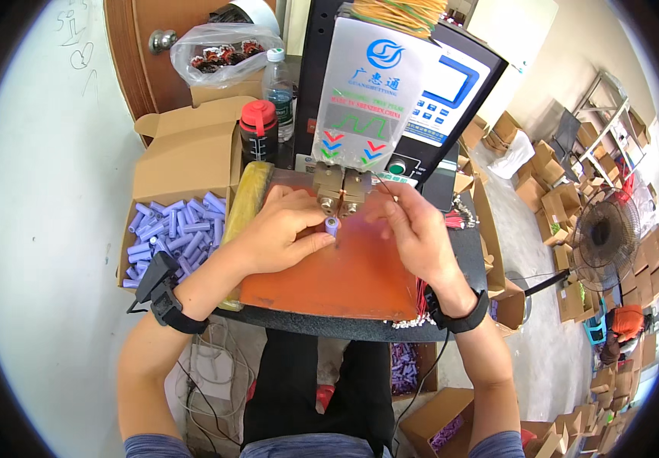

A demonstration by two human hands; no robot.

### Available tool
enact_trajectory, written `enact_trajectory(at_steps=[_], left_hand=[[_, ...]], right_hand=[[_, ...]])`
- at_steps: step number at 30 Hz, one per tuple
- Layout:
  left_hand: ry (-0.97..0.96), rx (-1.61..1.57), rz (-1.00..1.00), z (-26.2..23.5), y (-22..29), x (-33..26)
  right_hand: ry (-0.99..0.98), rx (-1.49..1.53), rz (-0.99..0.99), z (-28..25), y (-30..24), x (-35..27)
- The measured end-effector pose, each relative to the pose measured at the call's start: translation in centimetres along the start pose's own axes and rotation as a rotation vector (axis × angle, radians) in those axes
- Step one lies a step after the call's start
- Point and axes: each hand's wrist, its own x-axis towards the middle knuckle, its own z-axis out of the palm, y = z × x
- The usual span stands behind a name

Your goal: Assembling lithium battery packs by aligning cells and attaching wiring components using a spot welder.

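Observation:
My left hand (287,233) is closed on a purple cylindrical battery cell (331,227), held with its end up just below the metal electrode block (342,187) of a spot welding machine (375,107). Thumb and fingers grip the cell from its left side. To the right of the block, my right hand (417,229) pinches a thin dark wire (384,183); the wire's far end is hard to make out. An orange mat (329,282) lies beneath both hands. Each wrist wears a black strap with a small device.
A cardboard box (188,145) of purple cells stands left, beside a yellow wrapped bundle (247,202). Behind are a red-capped bottle (259,130) and a clear water bottle (277,91). Red wires (422,298) with white connectors lie right. A fan (606,233) and cartons stand farther right.

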Motion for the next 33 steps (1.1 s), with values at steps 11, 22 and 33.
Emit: enact_trajectory(at_steps=[11, 22, 33], left_hand=[[0.105, 0.026, 0.071, 0.3, 0.3, 0.3], [0.06, 0.003, 0.054, 0.5, -0.1, 0.3], [-0.02, -0.002, -0.015, -0.2, 0.4, 0.3]], right_hand=[[0.114, -0.341, -0.11, 2.9, 2.1, 0.6], [0.09, 0.013, -0.104, 2.9, 1.5, 0.0], [0.156, 0.032, -0.114, 3.3, 1.6, -0.5]])
